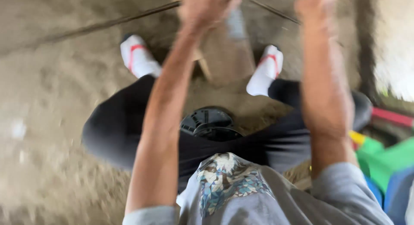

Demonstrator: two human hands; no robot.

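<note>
Both bare forearms stretch straight forward and up, roughly parallel and well apart. The left hand (206, 7) sits at the top edge with its fingers curled inward into a loose fist (blur hides the fingertips). The right hand (315, 3), level with the left one, is cut off by the frame edge, so its fingers cannot be read. Grey short sleeves cover both upper arms.

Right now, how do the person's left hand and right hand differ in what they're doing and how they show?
The left hand is closed in a fist around a blurred pale object, while the right hand shows no clear hold and is partly cut off by the top edge. The left hand sits over the wooden block; the right hand lies beyond the white shoe. Both are raised forward and motion-blurred.
</note>
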